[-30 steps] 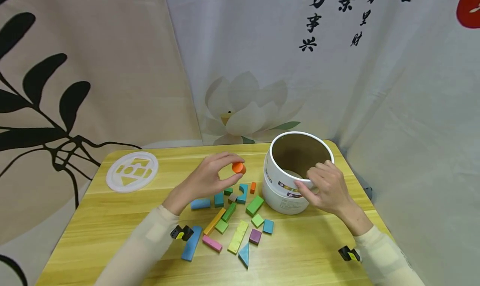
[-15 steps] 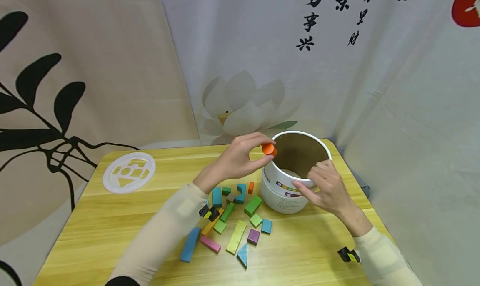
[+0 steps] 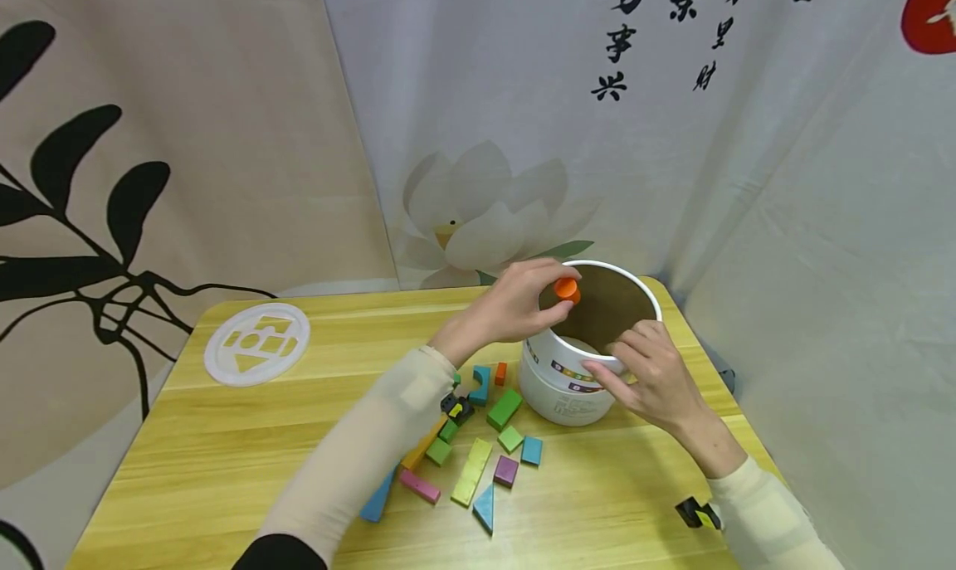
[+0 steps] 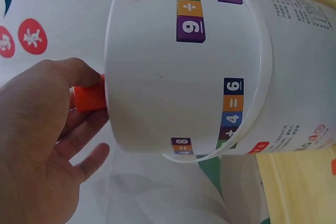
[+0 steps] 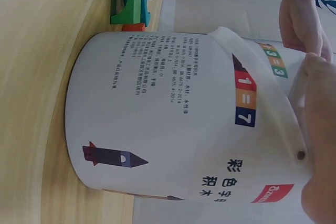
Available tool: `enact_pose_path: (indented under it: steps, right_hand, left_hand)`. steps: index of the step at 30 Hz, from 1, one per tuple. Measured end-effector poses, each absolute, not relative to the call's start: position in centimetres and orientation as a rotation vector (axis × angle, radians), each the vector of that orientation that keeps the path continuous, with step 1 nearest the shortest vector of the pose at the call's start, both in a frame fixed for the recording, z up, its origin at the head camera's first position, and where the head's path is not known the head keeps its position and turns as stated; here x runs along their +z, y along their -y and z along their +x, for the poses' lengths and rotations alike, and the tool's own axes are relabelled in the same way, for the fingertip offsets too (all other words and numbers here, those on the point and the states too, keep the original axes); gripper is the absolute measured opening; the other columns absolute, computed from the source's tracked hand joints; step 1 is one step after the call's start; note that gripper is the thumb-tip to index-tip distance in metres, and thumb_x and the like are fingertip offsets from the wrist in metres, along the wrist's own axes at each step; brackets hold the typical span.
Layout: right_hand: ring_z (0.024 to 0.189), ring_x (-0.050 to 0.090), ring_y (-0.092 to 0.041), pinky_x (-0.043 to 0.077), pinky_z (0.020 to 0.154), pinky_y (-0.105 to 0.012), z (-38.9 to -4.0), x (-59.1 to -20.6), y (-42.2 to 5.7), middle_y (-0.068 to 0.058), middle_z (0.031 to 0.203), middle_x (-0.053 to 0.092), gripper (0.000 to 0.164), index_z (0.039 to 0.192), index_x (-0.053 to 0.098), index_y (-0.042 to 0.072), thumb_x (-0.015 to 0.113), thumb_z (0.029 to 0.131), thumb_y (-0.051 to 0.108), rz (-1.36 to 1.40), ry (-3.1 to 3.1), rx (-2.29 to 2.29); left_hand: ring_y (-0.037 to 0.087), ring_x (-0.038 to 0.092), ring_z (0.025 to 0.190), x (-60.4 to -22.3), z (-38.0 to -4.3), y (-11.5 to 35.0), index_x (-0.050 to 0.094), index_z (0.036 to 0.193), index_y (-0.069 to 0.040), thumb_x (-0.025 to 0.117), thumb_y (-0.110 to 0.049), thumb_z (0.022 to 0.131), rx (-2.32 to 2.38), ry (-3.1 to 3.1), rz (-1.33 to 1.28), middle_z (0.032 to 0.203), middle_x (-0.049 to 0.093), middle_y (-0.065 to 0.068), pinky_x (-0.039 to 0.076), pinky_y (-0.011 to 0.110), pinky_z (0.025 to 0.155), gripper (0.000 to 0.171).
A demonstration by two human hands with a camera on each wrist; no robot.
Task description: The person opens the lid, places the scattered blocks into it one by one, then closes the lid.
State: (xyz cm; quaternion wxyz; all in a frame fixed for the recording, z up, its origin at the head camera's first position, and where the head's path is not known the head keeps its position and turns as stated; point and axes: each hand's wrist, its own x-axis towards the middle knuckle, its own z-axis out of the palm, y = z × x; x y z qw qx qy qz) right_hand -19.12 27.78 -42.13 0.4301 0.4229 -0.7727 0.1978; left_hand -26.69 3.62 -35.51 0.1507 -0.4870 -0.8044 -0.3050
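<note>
My left hand (image 3: 518, 304) pinches a small orange cylindrical block (image 3: 568, 289) between thumb and fingertips, over the left side of the mouth of a white bucket (image 3: 565, 407). In the left wrist view, the orange block (image 4: 90, 97) shows right beside the bucket rim (image 4: 108, 85). My right hand (image 3: 650, 371) grips the rim at the bucket's front right, thumb outside and fingers curled over the edge. Upright on the table, the bucket has printed sums on its side and a white handle (image 5: 262, 93) seen in the right wrist view. Its lower inside is mostly hidden.
Several coloured wooden blocks lie scattered left and in front of the bucket, among them a green block (image 3: 504, 409), a yellow bar (image 3: 472, 472) and a blue triangle (image 3: 484, 509). A white lid with shaped holes (image 3: 220, 362) lies at the table's back left. A printed curtain (image 3: 478, 122) hangs behind.
My left hand has carried the orange block rightward and up, from above the scattered blocks to over the bucket's mouth. My right hand has stayed on the rim.
</note>
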Motion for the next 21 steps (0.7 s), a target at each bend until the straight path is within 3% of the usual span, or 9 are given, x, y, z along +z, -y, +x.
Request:
enact_pose_path:
  steps: [6,10,16,21]
  right_hand:
    - [0.068,0.052,-0.026,0.041,0.068,-0.047,-19.1,-42.5,-28.0,-0.004,0.069,0.059,0.043,0.076,0.065,0.003,0.063,0.100,0.039,1.054,1.958,0.449]
    - [0.068,0.052,-0.026,0.041,0.067,-0.047,-19.1,-42.8,-28.0,-0.004,0.069,0.058,0.041,0.077,0.064,0.004,0.061,0.099,0.038,1.049,1.975,0.432]
    - [0.068,0.055,-0.025,0.041,0.063,-0.044,-19.1,-42.8,-28.0,-0.005,0.073,0.062,0.041,0.080,0.067,0.004,0.061,0.098,0.040,1.025,1.987,0.414]
    - [0.069,0.055,-0.025,0.040,0.062,-0.043,-19.2,-42.7,-27.9,-0.005,0.075,0.064,0.039,0.081,0.068,0.003,0.062,0.095,0.039,1.020,1.983,0.418]
  left_hand:
    - [0.011,0.061,0.098,-35.7,-26.9,-4.8,0.068,0.130,-0.004,0.070,-0.017,0.094,-0.814,2.441,-1.379,0.117,0.070,0.004,0.052,0.024,0.088,0.038]
    - [0.012,0.061,0.111,-35.9,-26.8,-4.9,0.065,0.136,-0.007,0.069,-0.025,0.097,-0.796,2.469,-1.382,0.129,0.067,0.006,0.051,0.026,0.096,0.043]
    - [0.016,0.052,0.130,-35.9,-26.7,-3.6,0.062,0.142,-0.008,0.066,-0.038,0.099,-0.818,2.367,-1.315,0.142,0.060,0.007,0.041,0.036,0.111,0.053]
    - [0.018,0.048,0.133,-35.9,-26.8,-0.8,0.060,0.145,-0.012,0.063,-0.039,0.100,-0.851,2.322,-1.220,0.144,0.058,0.005,0.038,0.045,0.111,0.053]
